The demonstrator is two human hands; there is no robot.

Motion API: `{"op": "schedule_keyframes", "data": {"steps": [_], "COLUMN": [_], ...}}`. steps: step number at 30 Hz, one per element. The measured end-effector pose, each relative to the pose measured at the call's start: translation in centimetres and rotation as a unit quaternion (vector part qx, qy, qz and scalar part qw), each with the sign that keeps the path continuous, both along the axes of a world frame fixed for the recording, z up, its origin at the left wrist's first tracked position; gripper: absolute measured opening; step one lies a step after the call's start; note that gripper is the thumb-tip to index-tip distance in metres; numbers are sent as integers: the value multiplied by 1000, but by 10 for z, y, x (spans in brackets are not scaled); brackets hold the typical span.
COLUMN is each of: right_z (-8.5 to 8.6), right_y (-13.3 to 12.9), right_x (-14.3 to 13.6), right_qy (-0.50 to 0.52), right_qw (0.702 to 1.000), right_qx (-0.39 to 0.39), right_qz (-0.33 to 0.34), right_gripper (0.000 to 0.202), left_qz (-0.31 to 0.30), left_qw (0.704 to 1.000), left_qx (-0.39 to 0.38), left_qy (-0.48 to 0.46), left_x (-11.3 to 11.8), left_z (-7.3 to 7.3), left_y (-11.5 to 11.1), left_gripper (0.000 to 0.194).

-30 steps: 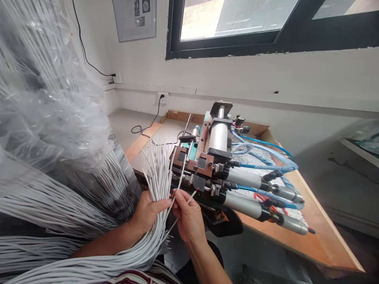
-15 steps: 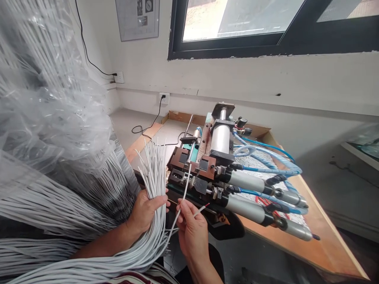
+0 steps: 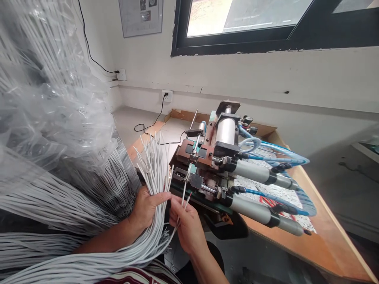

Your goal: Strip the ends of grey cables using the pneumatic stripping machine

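Note:
A thick bundle of grey-white cables [image 3: 154,169] stands fanned out at its top, with my left hand [image 3: 147,209] wrapped round it. Just right of it, my right hand [image 3: 184,221] pinches cables between thumb and fingers, its fingertips close to my left thumb. One held cable [image 3: 184,191] points up, its tip at the front jaws of the pneumatic machine [image 3: 195,179]. Another, shorter end with a red tip [image 3: 190,196] sticks out above my right hand. The rest of the bundle curves down and left across my lap.
Many more cables [image 3: 44,197] and clear plastic wrapping [image 3: 59,118] fill the left side. Metal cylinders [image 3: 251,209] and blue hoses [image 3: 284,156] extend right over the wooden-edged table [image 3: 328,244]. A black cord [image 3: 162,107] runs from a wall socket. A window [image 3: 237,19] is above.
My right hand has moved left and up, close to my left hand. The red-tipped end now points more upright. The machine's front and rear jaws sit farther apart. The view has shifted slightly.

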State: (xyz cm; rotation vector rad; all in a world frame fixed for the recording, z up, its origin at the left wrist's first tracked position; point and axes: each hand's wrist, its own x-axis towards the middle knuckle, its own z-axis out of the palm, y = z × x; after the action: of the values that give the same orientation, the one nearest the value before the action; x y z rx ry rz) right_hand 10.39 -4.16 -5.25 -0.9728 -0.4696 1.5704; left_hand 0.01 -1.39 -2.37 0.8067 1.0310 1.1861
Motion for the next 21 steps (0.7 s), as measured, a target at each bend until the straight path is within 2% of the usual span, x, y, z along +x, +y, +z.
{"op": "schedule_keyframes", "data": {"steps": [2,5,10,18,21], "right_z": [-4,-7,-3,4,5], "right_y": [-3,-5,0,17,21], "right_x": [-3,-3,2,7,7], "right_qy": [-42,-83,-55,35,47], "right_qw": [999,993,987,986,987], "right_qx": [20,41,11,-45,-48], "right_qz": [-7,-77,-153,-154,-148], "right_gripper": [31,28,28,31,30], "left_qz": [-10,-28,-21,-19,-25], "left_qw": [1000,999,999,1000,1000], "left_qx": [14,10,-21,-10,5], "left_qy": [-21,-44,-40,-18,-3], "left_x": [2,5,6,6,5], "left_z": [3,8,12,14,14], "left_y": [0,0,5,15,16], "left_gripper": [12,10,13,23,21]}}
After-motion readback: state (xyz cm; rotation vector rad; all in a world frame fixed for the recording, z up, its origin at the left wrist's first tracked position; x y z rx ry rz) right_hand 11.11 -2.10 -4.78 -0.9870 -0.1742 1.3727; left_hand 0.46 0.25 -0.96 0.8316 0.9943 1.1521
